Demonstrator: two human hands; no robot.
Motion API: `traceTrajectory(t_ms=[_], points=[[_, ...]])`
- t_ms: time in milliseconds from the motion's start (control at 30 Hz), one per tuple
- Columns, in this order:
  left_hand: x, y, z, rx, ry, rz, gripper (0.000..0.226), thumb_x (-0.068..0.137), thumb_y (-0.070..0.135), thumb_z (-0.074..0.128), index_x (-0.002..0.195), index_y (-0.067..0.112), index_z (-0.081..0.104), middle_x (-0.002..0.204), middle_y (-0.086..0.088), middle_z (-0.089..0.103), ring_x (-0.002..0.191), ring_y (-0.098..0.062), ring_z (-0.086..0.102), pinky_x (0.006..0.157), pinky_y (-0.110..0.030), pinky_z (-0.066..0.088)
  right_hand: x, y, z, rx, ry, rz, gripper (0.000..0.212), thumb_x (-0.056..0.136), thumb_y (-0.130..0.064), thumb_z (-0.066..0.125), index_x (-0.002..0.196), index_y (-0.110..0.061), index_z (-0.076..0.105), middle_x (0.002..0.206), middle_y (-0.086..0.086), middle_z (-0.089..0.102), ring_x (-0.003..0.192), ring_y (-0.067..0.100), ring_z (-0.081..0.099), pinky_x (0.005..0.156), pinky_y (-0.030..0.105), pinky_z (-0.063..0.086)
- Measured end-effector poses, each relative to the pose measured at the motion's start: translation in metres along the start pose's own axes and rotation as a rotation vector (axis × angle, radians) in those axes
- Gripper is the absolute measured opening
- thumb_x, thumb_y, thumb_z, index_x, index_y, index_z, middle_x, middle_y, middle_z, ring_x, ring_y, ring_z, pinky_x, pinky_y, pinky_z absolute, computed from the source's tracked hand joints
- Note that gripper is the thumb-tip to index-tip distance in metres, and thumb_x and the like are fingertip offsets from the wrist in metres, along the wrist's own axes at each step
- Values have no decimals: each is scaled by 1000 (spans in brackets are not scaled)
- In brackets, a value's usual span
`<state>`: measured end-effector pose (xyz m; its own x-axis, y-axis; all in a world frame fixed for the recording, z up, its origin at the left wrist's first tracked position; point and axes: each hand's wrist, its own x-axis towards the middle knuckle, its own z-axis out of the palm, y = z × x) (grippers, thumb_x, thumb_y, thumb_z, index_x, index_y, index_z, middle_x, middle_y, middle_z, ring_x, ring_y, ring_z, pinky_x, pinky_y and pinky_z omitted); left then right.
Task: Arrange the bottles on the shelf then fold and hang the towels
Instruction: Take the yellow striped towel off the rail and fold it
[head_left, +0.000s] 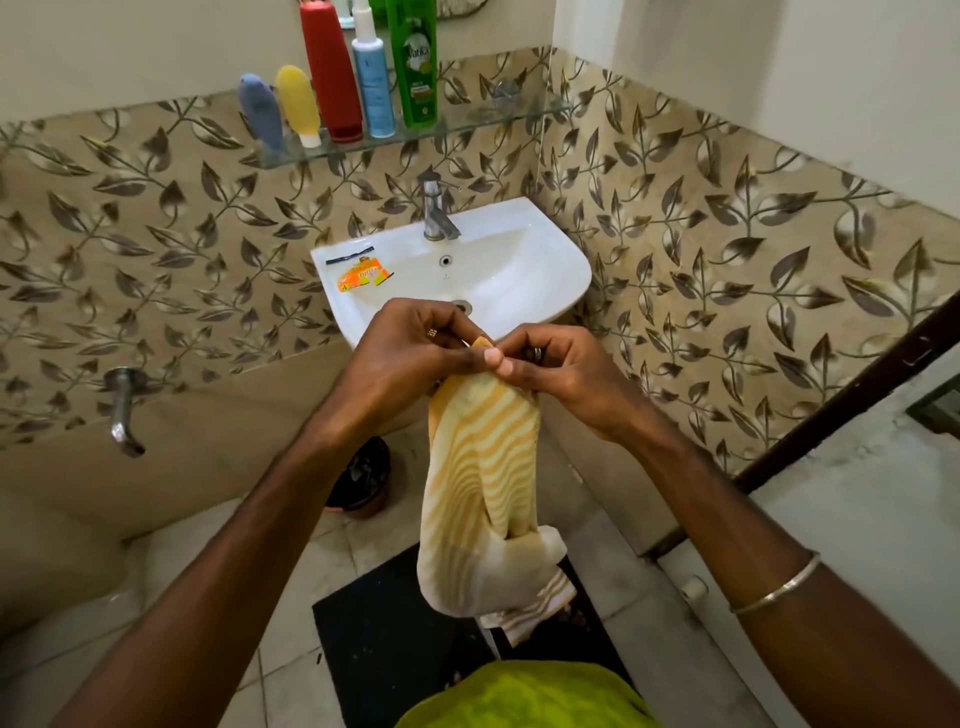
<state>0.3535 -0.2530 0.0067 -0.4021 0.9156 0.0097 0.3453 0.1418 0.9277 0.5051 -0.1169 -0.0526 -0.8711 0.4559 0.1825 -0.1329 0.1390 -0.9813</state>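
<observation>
Over the sink (545, 270), left hand (410, 353) and right hand (561, 364) pinch the soft, light towel (483, 483) by its top corners, probably the best hold.

Even, moderately bright indoor light with soft shadows; mild glare on the white sink (524, 270) rim; strong wide-angle bowing at frame edges; forearms at the bottom slightly soft.

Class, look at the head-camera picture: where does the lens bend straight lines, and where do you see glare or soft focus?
Head view: wide-angle lens bows the glass shelf and tile border; soft glare on the washbasin bowl; the green towel at the bottom edge looks blurred; the striped towel stays sharp.
</observation>
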Motion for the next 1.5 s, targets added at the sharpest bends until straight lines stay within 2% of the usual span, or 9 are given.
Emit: traceTrajectory(t_ms=[267,500,600,733,833,967,1133,1333,1500], points=[[-5,-3,-7,31,87,73,8,77,16,83,80,13,76,68,1,74,61,-5,68,51,-13,46,5,12,8,25,-96,71,7,94,-5,65,95,-7,72,85,-5,74,81,8,67,74,21,55],[-8,-10,-26,57,244,100,6,79,17,81,82,15,75,79,-15,73,68,-19,66,58,-28,50,-3,45,11,-38,-126,230,9,93,-18,70,91,-11,76,89,5,76,85,17,70,80,36,57],[-8,-19,-34,63,255,45,5,82,17,78,83,15,74,83,-15,72,72,-18,64,66,-32,50,-6,57,10,-82,-108,293,26,94,-25,70,96,0,75,97,21,75,90,24,70,87,49,57],[-3,-38,-24,134,183,-80,7,92,23,68,94,16,67,92,-4,67,84,-16,61,71,-32,48,-6,59,16,-97,-35,288,31,97,-28,68,88,2,71,80,10,68,76,19,62,70,36,50],[-3,-52,-10,177,112,-103,20,86,38,73,100,25,65,95,6,66,94,-19,63,78,-36,52,-4,53,23,-104,6,260,26,97,-25,68,77,-9,70,70,-3,63,67,8,56,63,27,43],[-9,-55,6,302,-67,-34,62,70,49,82,125,25,65,100,20,60,95,-3,57,71,-17,43,0,43,28,-156,21,193,36,93,-33,70,79,0,70,70,11,59,68,20,49,65,36,37],[-8,-55,9,366,-8,43,25,77,32,83,101,24,79,89,9,76,84,-4,68,76,-39,56,2,38,21,-176,54,173,31,95,-24,70,81,3,72,69,13,57,65,20,47,62,35,34],[-11,-49,8,400,89,142,13,87,21,74,98,21,80,90,6,78,84,-3,69,77,-36,56,-7,46,16,-100,-19,207,25,97,-27,68,75,-14,72,67,-8,62,64,3,53,62,23,41],[-14,-43,1,379,263,106,7,89,23,71,90,22,78,85,7,75,82,-7,66,74,-33,52,-20,70,12,-84,-77,280,37,91,-39,73,83,-3,73,83,8,70,78,19,62,73,35,48]])
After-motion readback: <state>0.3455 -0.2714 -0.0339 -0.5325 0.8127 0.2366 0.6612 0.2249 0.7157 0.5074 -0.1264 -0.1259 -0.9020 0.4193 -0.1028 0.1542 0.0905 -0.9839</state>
